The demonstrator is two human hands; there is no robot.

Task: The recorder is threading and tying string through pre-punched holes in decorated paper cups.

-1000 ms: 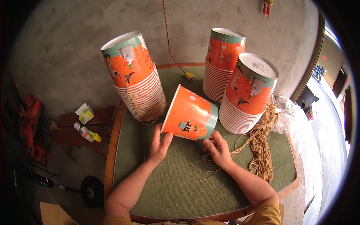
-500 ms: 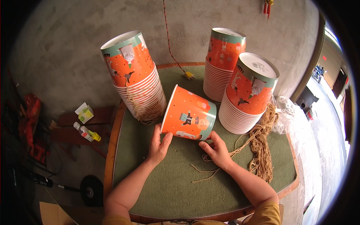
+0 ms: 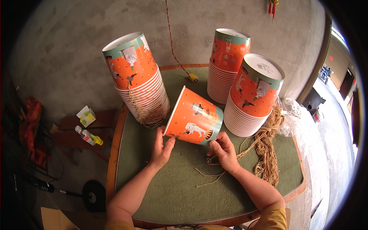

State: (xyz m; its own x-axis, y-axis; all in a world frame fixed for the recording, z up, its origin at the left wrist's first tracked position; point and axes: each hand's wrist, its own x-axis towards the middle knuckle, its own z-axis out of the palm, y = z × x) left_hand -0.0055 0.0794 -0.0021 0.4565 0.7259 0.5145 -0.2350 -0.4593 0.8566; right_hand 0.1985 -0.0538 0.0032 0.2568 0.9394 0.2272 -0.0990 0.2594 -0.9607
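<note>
An orange paper bucket [image 3: 193,119] with a teal band at its base and printed figures lies tilted on its side between my hands, its white rim toward the left. My left hand [image 3: 161,149] grips it at the rim, thumb in front. At the base end, my right hand [image 3: 224,151] pinches the lower edge between thumb and fingers. Behind to the left stands an upside-down stack of like buckets [image 3: 132,61] with twine [image 3: 140,107] around it. Another such stack [image 3: 255,90] is right of the held bucket, and a third stack [image 3: 229,57] rises behind it.
A hank of tan twine [image 3: 266,157] lies on the green-covered table [image 3: 172,191] at the right, loose ends reaching toward my right hand. A clear plastic bag [image 3: 289,117] sits at the right edge. A yellow plug [image 3: 193,78] rests at the back. Bottles [image 3: 86,136] stand on a low bench [image 3: 105,122] at the left.
The held bucket has turned about its long axis, bringing different printed figures to the front. My right hand has shifted slightly up; my left hand stays at the rim.
</note>
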